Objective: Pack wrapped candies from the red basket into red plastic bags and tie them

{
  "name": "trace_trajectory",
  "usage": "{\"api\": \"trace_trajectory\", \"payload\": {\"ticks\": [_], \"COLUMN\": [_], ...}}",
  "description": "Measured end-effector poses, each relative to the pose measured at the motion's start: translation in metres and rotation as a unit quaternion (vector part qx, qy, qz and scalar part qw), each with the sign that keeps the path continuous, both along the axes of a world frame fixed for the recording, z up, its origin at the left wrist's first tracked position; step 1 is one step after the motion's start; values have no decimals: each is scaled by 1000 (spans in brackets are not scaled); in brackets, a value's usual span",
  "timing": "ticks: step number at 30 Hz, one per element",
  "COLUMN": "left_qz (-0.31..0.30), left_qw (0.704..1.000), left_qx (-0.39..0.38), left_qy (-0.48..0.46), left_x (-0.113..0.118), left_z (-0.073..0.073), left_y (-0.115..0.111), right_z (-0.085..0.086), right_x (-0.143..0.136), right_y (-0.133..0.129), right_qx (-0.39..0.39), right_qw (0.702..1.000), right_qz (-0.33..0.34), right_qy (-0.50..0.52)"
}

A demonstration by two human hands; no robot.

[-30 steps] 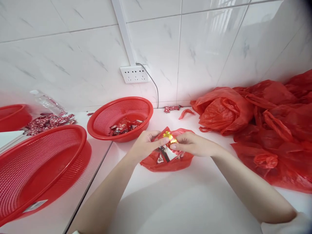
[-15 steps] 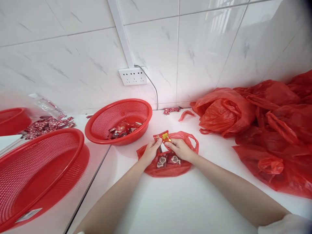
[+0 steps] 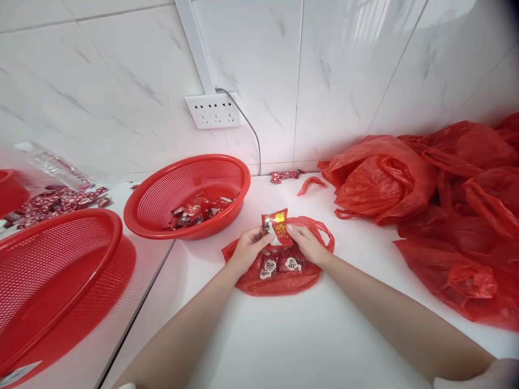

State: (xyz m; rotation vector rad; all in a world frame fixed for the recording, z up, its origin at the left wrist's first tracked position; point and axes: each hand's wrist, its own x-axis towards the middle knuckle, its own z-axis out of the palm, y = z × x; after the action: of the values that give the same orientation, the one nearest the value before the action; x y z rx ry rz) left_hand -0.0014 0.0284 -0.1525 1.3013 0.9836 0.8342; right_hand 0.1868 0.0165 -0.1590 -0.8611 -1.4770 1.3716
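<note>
A small red packet with gold print is held upright between my two hands, above a red plastic bag on the white table. My left hand pinches its left edge, the thumb on its front. My right hand has its fingers closed on the packet's right edge. Below the hands, two dark red packets with pale labels, one at the left and one at the right, lie on the bag. The bag's handle loop shows beyond my right hand.
A red mesh basket with several packets stands at the back left. Another red basket is nearer, left of a table seam. Small packets and a clear bottle lie behind it. Red bags are heaped at the right.
The gold-printed packet has been tilted up so that its front faces the camera. My hands have moved slightly apart at its sides. The view has shifted a little.
</note>
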Motion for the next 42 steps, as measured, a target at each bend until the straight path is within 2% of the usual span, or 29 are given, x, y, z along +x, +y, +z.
{"api": "trace_trajectory", "payload": {"ticks": [8,15,20,24,27,33,36,39,42], "left_qz": [0,-56,-77,-89,-93,-61,-67,-66,-68], "left_qw": [1000,998,997,996,995,998,997,997,997], "left_qx": [7,16,-1,-13,-22,-17,-6,0,14], "left_qy": [1,9,-13,-21,-6,22,30,44,46], "left_x": [0,1,1,1,0,-1,-1,-1,-2], "left_z": [-3,-1,1,6,5,-3,0,5,8], "left_y": [0,-3,-3,-4,-4,-1,-1,-1,-2], "right_z": [-2,1,2,1,1,-2,-6,-7,-6], "right_x": [2,6,4,4,4,4,4,3,3], "right_y": [3,3,2,2,3,6,7,8,7], "right_qx": [23,6,-56,-34,-12,-48,-60,-32,-3], "right_qw": [997,994,994,997,999,999,997,994,992], "right_qz": [15,50,62,55,44,4,-40,-93,-97], "right_qy": [-74,-98,-76,-45,-17,-12,-8,-50,-79]}}
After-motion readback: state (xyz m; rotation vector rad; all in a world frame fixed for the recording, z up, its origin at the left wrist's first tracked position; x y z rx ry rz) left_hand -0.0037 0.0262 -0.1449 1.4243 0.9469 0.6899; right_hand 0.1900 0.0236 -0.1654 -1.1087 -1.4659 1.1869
